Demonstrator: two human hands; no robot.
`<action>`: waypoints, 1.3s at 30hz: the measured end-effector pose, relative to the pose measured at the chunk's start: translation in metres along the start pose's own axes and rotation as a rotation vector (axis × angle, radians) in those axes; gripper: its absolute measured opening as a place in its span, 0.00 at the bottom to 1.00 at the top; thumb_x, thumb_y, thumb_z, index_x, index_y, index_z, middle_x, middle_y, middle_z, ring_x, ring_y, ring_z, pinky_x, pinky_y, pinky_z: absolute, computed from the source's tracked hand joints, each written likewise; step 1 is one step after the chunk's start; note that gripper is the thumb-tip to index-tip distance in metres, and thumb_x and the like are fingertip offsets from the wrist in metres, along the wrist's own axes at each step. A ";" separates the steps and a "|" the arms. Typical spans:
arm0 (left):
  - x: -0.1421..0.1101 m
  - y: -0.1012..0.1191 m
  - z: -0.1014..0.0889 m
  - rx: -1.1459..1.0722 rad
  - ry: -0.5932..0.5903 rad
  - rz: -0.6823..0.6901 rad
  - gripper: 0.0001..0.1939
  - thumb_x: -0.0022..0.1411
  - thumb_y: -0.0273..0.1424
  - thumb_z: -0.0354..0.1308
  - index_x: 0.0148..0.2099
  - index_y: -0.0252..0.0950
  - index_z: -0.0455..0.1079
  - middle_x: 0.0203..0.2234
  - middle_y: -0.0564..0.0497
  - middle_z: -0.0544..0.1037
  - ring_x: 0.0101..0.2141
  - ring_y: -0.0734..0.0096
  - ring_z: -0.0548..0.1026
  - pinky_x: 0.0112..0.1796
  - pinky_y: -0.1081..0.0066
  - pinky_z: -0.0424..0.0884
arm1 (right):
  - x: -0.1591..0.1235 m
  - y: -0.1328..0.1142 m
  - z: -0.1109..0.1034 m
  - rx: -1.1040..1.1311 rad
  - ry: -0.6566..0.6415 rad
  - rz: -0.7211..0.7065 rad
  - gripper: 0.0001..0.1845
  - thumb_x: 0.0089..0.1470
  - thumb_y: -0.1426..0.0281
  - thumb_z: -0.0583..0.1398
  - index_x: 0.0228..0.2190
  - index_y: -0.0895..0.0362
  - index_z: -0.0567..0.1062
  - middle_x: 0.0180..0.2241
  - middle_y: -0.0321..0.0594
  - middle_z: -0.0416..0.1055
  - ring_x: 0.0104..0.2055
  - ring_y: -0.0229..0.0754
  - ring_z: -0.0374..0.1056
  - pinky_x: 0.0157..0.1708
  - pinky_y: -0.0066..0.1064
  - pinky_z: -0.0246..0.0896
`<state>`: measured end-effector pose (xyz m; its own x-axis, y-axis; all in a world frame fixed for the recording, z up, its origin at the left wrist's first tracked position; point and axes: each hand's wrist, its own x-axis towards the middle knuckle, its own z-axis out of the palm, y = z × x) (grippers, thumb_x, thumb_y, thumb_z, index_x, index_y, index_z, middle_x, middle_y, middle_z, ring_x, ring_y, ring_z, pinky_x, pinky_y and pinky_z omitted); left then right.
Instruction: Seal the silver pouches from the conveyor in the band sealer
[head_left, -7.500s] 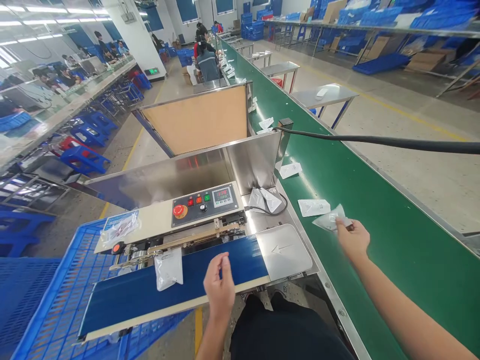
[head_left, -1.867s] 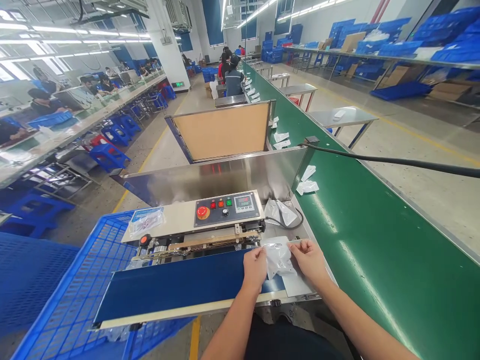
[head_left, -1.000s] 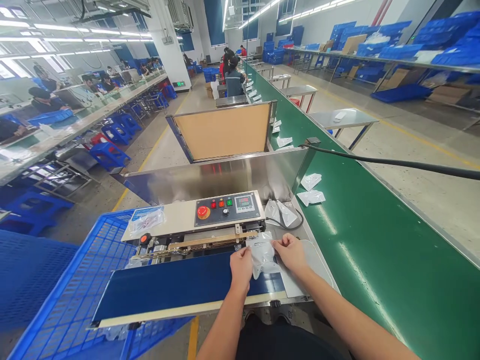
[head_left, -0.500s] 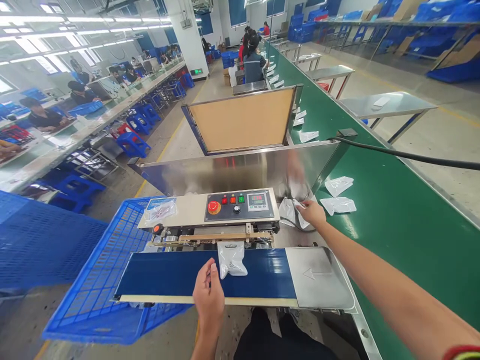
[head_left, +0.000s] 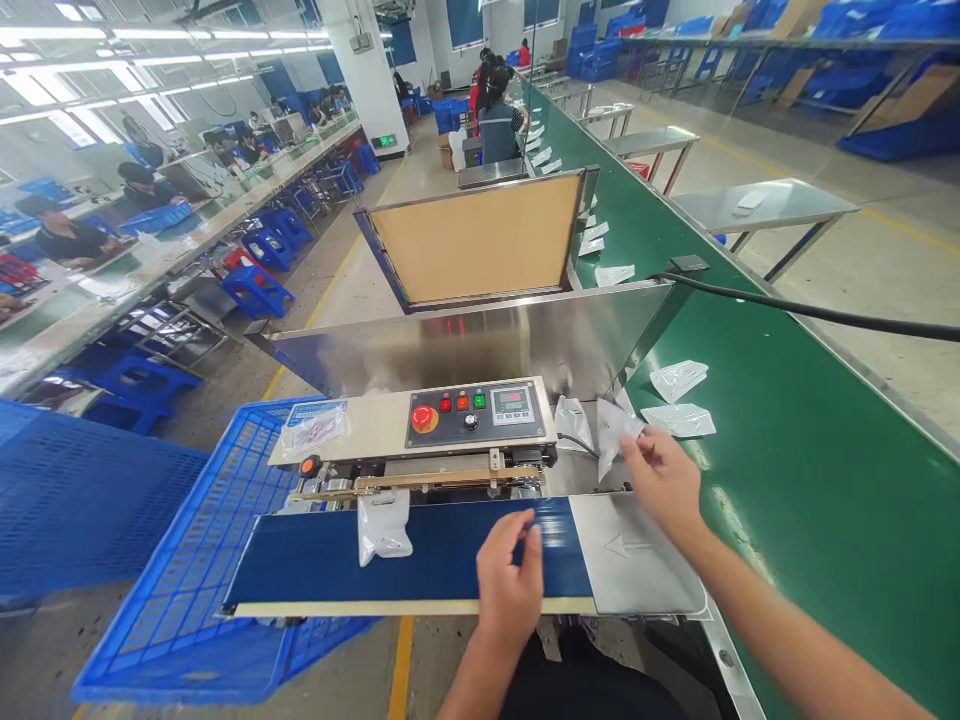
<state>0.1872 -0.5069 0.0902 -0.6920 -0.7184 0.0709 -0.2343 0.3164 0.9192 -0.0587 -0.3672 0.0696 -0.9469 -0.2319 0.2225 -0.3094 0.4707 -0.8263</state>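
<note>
My right hand [head_left: 664,478] pinches a white plastic pouch [head_left: 613,436] by its edge, above the steel plate at the right end of the sealing machine [head_left: 352,425]. Beside it another white pouch [head_left: 573,424] leans near the control panel. Over the blue conveyor belt [head_left: 300,555] hovers my left hand [head_left: 514,570], its fingers curled with a gap between thumb and forefinger and nothing in them. Further left on that belt, a white pouch [head_left: 384,528] hangs with its top edge in the sealing band [head_left: 442,478].
To the right runs a long green conveyor [head_left: 787,400] carrying several white pouches [head_left: 679,420]. A blue crate [head_left: 180,590] stands at the machine's left end. Behind the machine rises a steel panel [head_left: 465,345]. A black cable [head_left: 810,310] crosses the green conveyor. Several people sit at benches further off.
My right hand has lifted a pouch and drawn it toward me. My left hand has moved right along the belt. The pouch in the sealing band has travelled left.
</note>
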 end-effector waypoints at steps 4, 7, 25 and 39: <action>0.016 0.028 0.043 -0.112 -0.181 0.106 0.28 0.74 0.45 0.59 0.70 0.38 0.72 0.65 0.37 0.76 0.64 0.48 0.75 0.63 0.52 0.73 | -0.072 -0.056 -0.013 0.185 -0.145 -0.125 0.20 0.66 0.52 0.63 0.28 0.51 0.79 0.57 0.49 0.79 0.61 0.59 0.74 0.62 0.50 0.67; 0.016 0.037 0.055 -0.286 -0.255 0.020 0.28 0.77 0.48 0.53 0.68 0.36 0.74 0.61 0.37 0.80 0.58 0.51 0.80 0.59 0.58 0.75 | -0.090 -0.066 -0.015 0.366 -0.267 -0.014 0.20 0.67 0.49 0.61 0.38 0.51 0.84 0.60 0.51 0.78 0.63 0.57 0.73 0.61 0.48 0.70; 0.025 0.001 0.066 -0.326 -0.104 -0.405 0.27 0.61 0.54 0.64 0.24 0.35 0.75 0.20 0.52 0.72 0.24 0.69 0.66 0.26 0.72 0.62 | -0.091 -0.018 -0.014 0.582 -0.211 0.694 0.25 0.43 0.47 0.73 0.26 0.56 0.80 0.22 0.37 0.73 0.24 0.39 0.65 0.25 0.31 0.63; 0.045 -0.038 0.026 -0.504 0.081 -0.593 0.27 0.48 0.53 0.73 0.26 0.31 0.79 0.20 0.50 0.75 0.23 0.70 0.68 0.25 0.72 0.64 | -0.080 -0.036 0.065 0.542 -0.413 0.820 0.15 0.43 0.59 0.72 0.22 0.56 0.78 0.18 0.34 0.70 0.21 0.34 0.65 0.25 0.27 0.69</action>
<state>0.1474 -0.5353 0.0480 -0.4916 -0.7285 -0.4770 -0.1975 -0.4402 0.8759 0.0342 -0.4205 0.0479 -0.7140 -0.3345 -0.6151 0.5857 0.1960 -0.7865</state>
